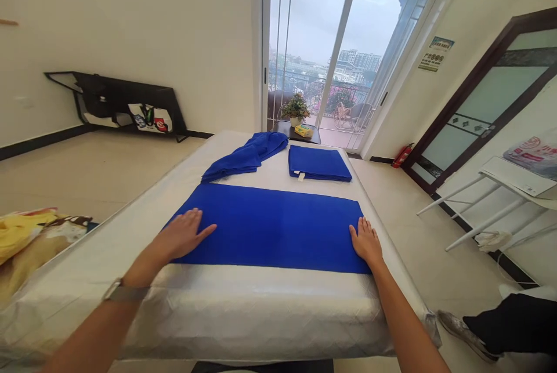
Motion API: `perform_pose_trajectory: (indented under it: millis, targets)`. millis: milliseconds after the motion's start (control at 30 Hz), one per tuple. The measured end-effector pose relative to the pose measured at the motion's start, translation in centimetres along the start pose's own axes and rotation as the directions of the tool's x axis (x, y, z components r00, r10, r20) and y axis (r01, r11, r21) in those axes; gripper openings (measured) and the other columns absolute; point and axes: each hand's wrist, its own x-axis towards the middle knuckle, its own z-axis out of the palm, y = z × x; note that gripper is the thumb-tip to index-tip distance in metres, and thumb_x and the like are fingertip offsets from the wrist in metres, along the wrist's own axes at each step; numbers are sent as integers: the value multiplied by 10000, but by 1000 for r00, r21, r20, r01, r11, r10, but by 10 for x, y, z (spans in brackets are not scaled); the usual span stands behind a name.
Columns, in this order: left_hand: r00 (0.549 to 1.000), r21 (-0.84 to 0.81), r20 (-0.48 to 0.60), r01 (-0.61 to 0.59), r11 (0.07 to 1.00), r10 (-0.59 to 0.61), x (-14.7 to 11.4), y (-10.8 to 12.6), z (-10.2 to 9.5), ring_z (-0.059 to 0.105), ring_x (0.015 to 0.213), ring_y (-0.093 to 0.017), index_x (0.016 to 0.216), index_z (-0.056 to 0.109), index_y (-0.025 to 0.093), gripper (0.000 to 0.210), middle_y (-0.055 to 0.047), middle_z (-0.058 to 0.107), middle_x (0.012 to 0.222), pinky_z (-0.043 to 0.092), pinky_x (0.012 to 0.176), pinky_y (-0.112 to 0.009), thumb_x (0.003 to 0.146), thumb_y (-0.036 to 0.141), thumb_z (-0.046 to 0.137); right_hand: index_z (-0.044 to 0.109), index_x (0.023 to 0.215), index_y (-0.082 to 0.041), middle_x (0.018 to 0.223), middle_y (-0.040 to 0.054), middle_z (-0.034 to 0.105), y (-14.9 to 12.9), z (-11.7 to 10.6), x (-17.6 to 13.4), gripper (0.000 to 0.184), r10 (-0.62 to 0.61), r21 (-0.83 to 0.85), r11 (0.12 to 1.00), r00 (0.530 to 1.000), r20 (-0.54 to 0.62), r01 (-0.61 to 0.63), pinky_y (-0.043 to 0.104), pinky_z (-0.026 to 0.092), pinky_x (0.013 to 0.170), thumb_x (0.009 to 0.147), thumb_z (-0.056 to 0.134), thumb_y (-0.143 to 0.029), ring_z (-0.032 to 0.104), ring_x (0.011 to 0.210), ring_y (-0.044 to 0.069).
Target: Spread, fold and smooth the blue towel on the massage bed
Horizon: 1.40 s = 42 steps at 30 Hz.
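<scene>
A blue cloth (270, 228), spread flat as a long rectangle, lies across the covered table before me. My left hand (185, 235) rests flat on its left end, fingers stretched and thumb apart. On the right end, my right hand (366, 241) also presses down flat with its fingers extended. Behind the cloth, to the right, is a neat stack of folded blue cloths (319, 163) with a small white tag at its front edge. A loose heap of blue cloth (246, 155) lies further back on the left, close to the spread cloth's far edge.
A shiny pale cover (261, 315) drapes the table. Behind it stands a small dark table (282, 129) with a potted plant (296, 109) and a tissue pack (303, 130). Fabrics (39, 239) lie at left. A white table (517, 178) and another person's shoe (465, 332) are at right.
</scene>
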Motion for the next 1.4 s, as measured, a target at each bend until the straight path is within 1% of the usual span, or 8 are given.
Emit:
perform_pose_trajectory:
  millis: [200,333,500,833,933,1100,1233,1400]
  targets:
    - [908,-179,52,-401,899,415,45,166,-3,211,1531,-236,1566,288,103,870,-128,257,1641,139,1246,-386,955,707,152,162,1598,-36,1667,108,165,0,-2,-2,756,0,2,1000,1000,-1,0,396,89,1248,1023,133,-526,124,1538,218]
    - [904,-225,37,-408,885,426,63,207,11,141,1546,-223,1580,221,82,872,-138,193,1656,84,1252,-388,966,691,112,172,1595,-34,1666,108,167,-2,-5,-4,748,1,-10,1000,1000,-7,-1,395,90,1248,1025,146,-518,131,1537,221]
    - [944,-201,49,-311,929,326,72,175,21,137,1547,-244,1578,224,81,904,-139,193,1655,84,1253,-420,947,722,133,175,1597,-41,1666,103,170,-2,-4,-4,751,1,-15,1000,1000,-2,-1,391,87,1248,1022,141,-524,132,1536,216]
    - [991,-135,70,119,984,-110,111,3,7,168,1535,-324,1569,205,22,911,-208,191,1651,133,1241,-493,950,689,165,168,1602,-56,1669,96,162,0,-1,-2,760,10,-21,1000,1000,-1,-10,386,75,1249,1015,142,-538,116,1540,209]
    - [987,-150,38,158,976,-154,114,-15,9,181,1532,-329,1574,228,59,894,-204,198,1653,132,1240,-499,950,696,164,170,1602,-59,1670,90,161,1,-3,-2,753,17,-42,999,1000,6,-17,386,88,1248,1018,145,-533,127,1538,211]
    - [985,-155,7,171,973,-171,113,-11,14,192,1531,-324,1572,259,88,916,-192,220,1649,151,1236,-507,926,729,161,227,1587,-42,1653,123,220,-11,-16,-1,677,86,-140,987,995,48,-79,429,111,1242,1025,183,-417,173,1529,246]
    - [987,-162,-23,153,975,-159,114,-11,16,209,1525,-333,1566,282,91,939,-190,246,1641,159,1231,-507,909,751,170,322,1549,-4,1612,186,304,-65,-30,3,616,33,-212,976,997,-74,-48,450,60,1238,996,208,-250,189,1525,274]
    - [986,-137,-44,151,979,-158,115,-12,19,233,1518,-339,1558,305,84,937,-193,266,1633,173,1223,-508,902,740,175,304,1571,-71,1630,112,286,-186,-29,9,630,-334,-28,942,942,21,335,399,114,1237,1033,171,-370,190,1526,231]
